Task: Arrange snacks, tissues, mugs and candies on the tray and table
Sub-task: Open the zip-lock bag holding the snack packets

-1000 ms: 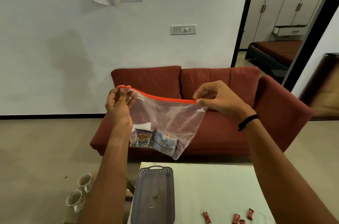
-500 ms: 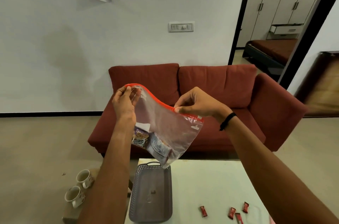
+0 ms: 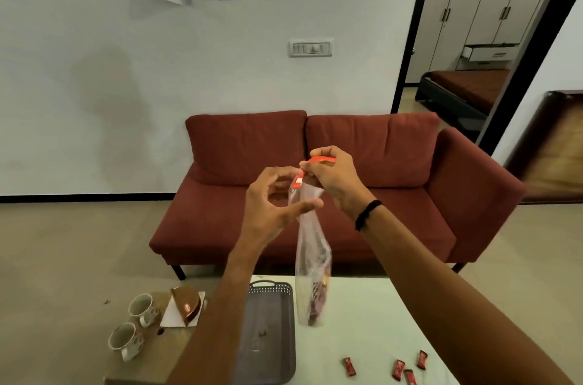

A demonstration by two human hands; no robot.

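A clear zip bag (image 3: 310, 246) with a red-orange seal hangs straight down over the far edge of the pale table (image 3: 378, 315). Snack packets (image 3: 315, 302) sit at its bottom. My right hand (image 3: 334, 176) pinches the bunched seal at the top. My left hand (image 3: 274, 204) curls loosely at the bag's neck, with thumb and forefinger touching it. A grey perforated tray (image 3: 271, 343) lies on the table's left side, almost bare. Several red candies (image 3: 398, 369) lie at the near right. Two white mugs (image 3: 142, 309) and a white tissue pack (image 3: 176, 315) rest on a low stool at the left.
A red sofa (image 3: 315, 163) stands just beyond the table, against a white wall. The low stool (image 3: 151, 353) sits close to the table's left edge. A brown round object (image 3: 187, 305) lies on the tissue. A doorway at the right opens onto a bedroom.
The bag was stretched wide between both hands. My hands have come together, the seal is bunched in my right hand, and the bag now hangs narrow and lower, nearer the table.
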